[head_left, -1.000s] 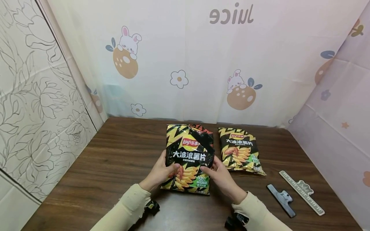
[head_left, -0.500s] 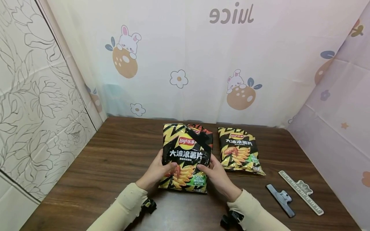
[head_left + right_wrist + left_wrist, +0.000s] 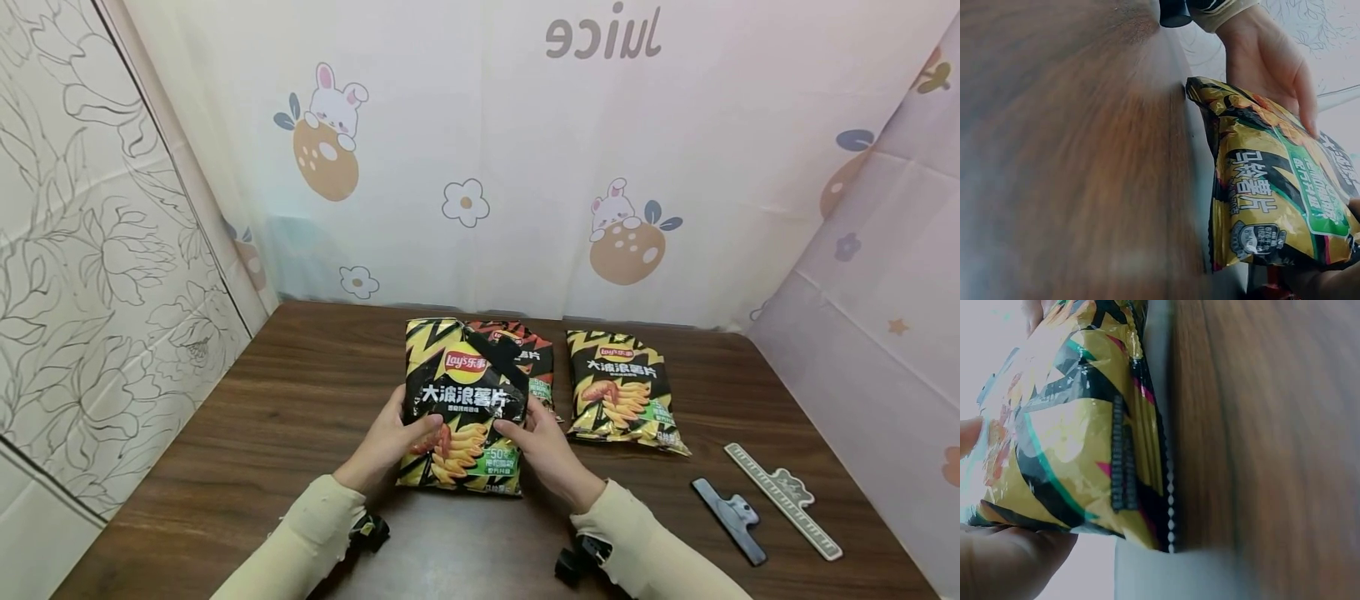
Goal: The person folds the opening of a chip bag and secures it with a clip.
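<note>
A black-and-yellow bag of potato chips [image 3: 459,417] is held upright in front of me, low over the table, its upper right corner slanting off. My left hand [image 3: 382,446] grips its left side, thumb on the front. Its right side is gripped by my right hand [image 3: 553,454], thumb also on the front. The left wrist view shows the bag's crimped bottom seam [image 3: 1160,469] close to the wood. A red-and-black chip bag [image 3: 542,367] lies behind, partly hidden by the held one. Fingers behind the held bag are mostly hidden.
Another black-and-yellow chip bag [image 3: 622,392] lies right of the red one. Two long clips, one grey-blue [image 3: 729,521] and one whitish [image 3: 783,500], lie at the table's right. A printed curtain [image 3: 480,150] hangs behind the brown wooden table [image 3: 247,450].
Both hands have carried the held chip bag a little left and slightly away from the red bag, so more of the red bag shows. The clips and the other bags have stayed put.
</note>
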### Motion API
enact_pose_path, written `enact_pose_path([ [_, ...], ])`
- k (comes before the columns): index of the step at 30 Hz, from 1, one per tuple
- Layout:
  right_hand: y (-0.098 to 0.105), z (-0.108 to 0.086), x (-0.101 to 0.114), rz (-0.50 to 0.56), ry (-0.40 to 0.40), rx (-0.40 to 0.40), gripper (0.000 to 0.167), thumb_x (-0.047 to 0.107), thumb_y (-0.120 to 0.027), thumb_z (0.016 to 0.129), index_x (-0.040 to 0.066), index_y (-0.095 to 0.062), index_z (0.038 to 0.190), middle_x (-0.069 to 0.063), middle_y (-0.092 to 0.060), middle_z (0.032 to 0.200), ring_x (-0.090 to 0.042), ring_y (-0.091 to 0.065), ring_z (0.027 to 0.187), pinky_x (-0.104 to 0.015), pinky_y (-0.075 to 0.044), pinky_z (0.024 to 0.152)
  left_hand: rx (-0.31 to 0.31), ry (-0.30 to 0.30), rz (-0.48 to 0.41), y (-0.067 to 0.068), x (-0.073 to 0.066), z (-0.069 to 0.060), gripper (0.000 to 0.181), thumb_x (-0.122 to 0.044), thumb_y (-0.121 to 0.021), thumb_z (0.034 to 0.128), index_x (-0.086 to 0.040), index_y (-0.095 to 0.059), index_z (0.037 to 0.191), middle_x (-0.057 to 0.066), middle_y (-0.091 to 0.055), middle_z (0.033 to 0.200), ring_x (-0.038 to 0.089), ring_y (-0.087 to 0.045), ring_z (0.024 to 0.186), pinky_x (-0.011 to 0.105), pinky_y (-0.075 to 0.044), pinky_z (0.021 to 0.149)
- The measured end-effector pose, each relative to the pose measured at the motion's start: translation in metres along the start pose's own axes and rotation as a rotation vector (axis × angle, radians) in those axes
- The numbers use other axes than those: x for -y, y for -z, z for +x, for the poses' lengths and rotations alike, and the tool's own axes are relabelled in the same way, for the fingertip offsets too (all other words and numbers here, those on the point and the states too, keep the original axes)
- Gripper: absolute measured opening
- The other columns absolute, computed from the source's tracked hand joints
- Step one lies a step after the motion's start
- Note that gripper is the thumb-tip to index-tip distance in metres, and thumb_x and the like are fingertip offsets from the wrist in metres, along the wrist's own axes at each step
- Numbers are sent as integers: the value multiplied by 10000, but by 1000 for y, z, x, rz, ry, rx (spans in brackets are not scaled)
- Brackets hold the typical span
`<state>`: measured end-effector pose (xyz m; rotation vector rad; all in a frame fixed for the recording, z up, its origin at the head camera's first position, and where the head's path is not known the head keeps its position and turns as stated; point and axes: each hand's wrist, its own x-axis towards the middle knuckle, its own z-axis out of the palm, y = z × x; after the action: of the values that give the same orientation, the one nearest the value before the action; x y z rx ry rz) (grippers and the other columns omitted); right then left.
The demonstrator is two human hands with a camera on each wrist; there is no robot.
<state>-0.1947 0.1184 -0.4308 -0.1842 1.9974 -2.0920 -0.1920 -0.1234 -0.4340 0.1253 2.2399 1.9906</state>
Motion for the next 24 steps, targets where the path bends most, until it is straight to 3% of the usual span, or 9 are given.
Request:
enact_pose_path([
  [8,-10,10,-4,30,4,12,631,36,-630,939,121,-354,1500,-209,-534,1391,-133,-619,1103,-246,-519,874,-89,57,28,11,-1,0,629,-352,-673,930,-111,-385,1435,162,-585,1306,215,-591,1125,328,-472,944],
  [16,-20,17,-3,43,-4,20,641,59,-633,944,133,-343,1510,-194,-523,1413,-154,-608,1137,-262,-513,895,-122,77,29,24,3,-3,622,-425,-566,984,-87,-367,1467,204,-484,1443,334,-488,1316,493,-404,1069],
  [24,-33,27,-1,40,2,5,597,57,-628,946,118,-383,1487,-173,-556,1377,-163,-609,1126,-290,-506,892,-154,84,50,30,4,-8,540,-466,-443,1027,-111,-425,1433,135,-550,1371,232,-542,1216,344,-447,997],
])
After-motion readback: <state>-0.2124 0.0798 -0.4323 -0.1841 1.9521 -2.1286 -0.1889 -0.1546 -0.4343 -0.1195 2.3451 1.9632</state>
